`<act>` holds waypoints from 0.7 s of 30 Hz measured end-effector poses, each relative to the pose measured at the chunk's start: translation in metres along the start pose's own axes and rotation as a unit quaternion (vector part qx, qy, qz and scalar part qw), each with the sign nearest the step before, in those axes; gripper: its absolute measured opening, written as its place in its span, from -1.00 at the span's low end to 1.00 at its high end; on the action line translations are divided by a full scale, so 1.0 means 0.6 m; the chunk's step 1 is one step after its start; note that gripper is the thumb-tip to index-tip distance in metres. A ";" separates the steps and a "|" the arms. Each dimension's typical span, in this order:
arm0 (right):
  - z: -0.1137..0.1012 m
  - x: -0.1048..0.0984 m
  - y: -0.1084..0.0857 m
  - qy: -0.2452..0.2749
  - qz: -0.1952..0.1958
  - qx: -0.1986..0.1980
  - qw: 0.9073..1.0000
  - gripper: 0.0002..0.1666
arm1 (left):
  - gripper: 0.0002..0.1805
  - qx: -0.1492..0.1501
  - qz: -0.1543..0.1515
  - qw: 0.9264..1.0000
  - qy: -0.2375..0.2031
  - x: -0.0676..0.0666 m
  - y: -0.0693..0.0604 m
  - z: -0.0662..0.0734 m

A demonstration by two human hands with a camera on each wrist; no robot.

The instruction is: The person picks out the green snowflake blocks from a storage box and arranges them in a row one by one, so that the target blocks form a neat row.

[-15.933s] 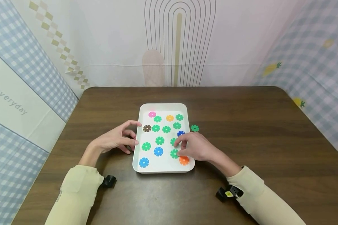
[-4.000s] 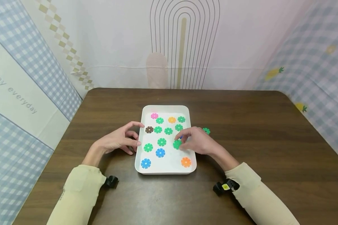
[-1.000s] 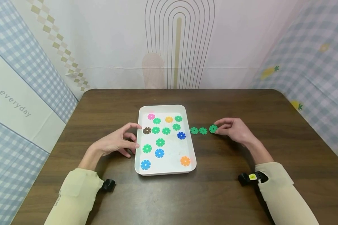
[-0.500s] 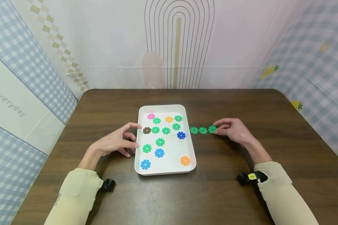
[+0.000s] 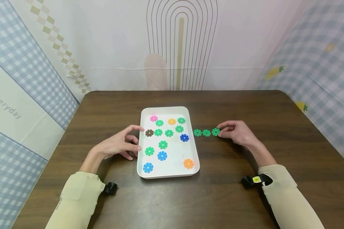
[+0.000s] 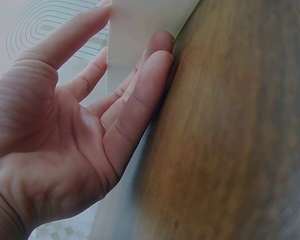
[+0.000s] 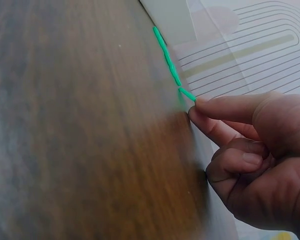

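Note:
In the head view my left hand (image 5: 118,143) touches the left rim of the white tray (image 5: 168,174) with thumb and index finger, the other fingers loosely bent against its side (image 6: 135,30). At the tray's right, my right hand (image 5: 239,133) pinches a notched green disc (image 5: 216,132) by its right edge. That disc ends a row with two other green discs, one in the middle (image 5: 206,133) and one by the tray (image 5: 197,132). The right wrist view shows the pinched disc (image 7: 188,94) tilted against the row (image 7: 166,55), close to the table.
Inside the tray lie several more green discs (image 5: 163,144), plus blue (image 5: 162,156), dark blue (image 5: 184,137), orange (image 5: 188,163), yellow-orange (image 5: 171,121), pink (image 5: 153,118) and brown (image 5: 149,133) ones. Patterned cloth (image 5: 117,38) hangs behind the brown table (image 5: 172,203).
Since 4 seconds ago, my right hand has carried a green disc from the tray rightward to the row's end. Over the last second that disc moved slightly left. My left hand stays at the rim.

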State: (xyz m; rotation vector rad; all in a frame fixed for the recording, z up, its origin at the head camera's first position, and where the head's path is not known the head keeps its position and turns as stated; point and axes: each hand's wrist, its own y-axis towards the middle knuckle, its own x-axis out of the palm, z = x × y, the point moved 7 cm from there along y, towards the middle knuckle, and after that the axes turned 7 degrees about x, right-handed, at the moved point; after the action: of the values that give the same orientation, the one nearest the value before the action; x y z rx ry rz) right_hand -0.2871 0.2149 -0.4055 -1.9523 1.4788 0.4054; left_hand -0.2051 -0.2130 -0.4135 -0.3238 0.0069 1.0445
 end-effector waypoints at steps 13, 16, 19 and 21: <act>0.003 0.001 0.001 0.006 0.001 0.005 1.000 -0.60 | -0.11 0.004 0.000 1.000 0.000 0.000 0.000 -0.001; 0.004 0.001 0.002 0.008 0.001 0.004 1.000 -0.60 | -0.11 0.005 -0.001 1.000 0.000 0.001 0.000 -0.001; 0.004 0.000 0.002 0.009 0.001 0.003 1.000 -0.60 | -0.11 0.004 -0.001 1.000 0.000 0.001 0.000 0.000; 0.004 0.001 0.002 0.008 0.000 0.003 1.000 -0.60 | -0.11 0.004 -0.002 1.000 -0.001 0.001 0.000 0.000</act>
State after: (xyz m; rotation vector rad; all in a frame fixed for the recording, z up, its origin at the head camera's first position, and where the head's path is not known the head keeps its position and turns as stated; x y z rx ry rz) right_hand -0.2876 0.2160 -0.4076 -1.9550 1.4895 0.3864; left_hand -0.2046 -0.2125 -0.4135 -0.3152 0.0096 1.0407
